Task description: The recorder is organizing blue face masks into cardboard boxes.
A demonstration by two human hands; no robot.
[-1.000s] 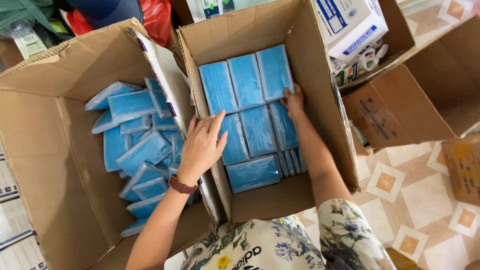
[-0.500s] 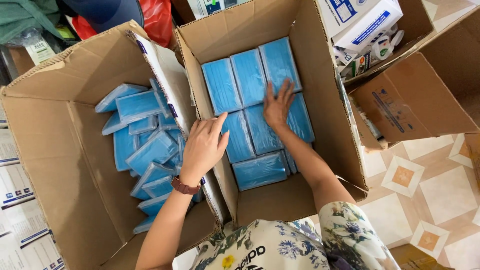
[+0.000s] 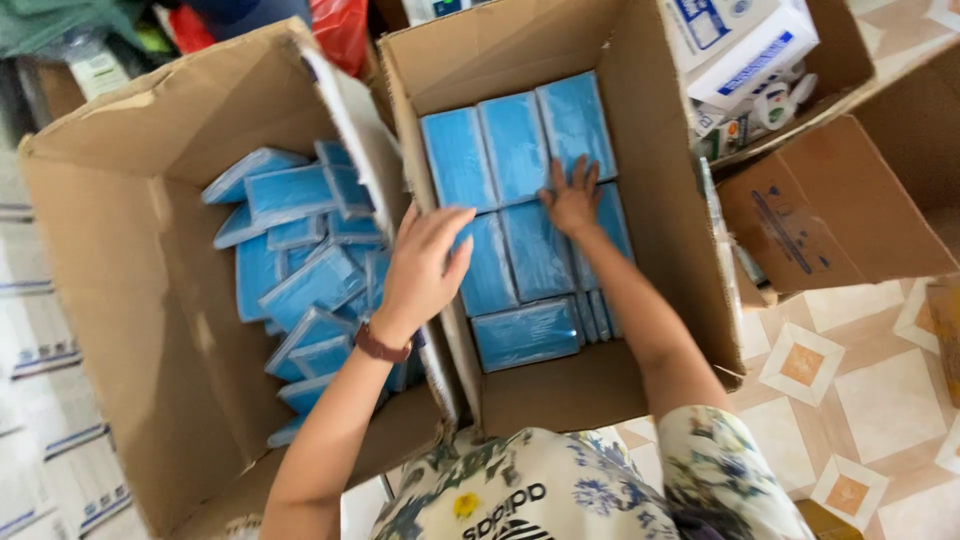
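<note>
Nearest to us, our left hand [image 3: 425, 265] hangs over the cardboard wall between the two boxes, fingers loosely spread and curved, gripping nothing; its fingertips reach the left edge of the packed blue packs [image 3: 525, 215]. Those packs are flat, rectangular, sky blue, and wrapped in glossy clear film. They lie in neat rows in the middle box [image 3: 640, 150]: one sideways at the near end, a few on edge beside it, then flat rows of three. A strip of bare cardboard floor shows at the near end of that box; the packs fill the rest almost wall to wall.

Farther in, our right hand [image 3: 573, 195] lies flat and open on the packs, fingers splayed, pressing down, holding nothing.

The left box [image 3: 110, 280] holds a loose, jumbled heap of the same blue packs [image 3: 300, 270]. At far right, white cartons [image 3: 745, 45] and small bottles sit in another open box.
</note>
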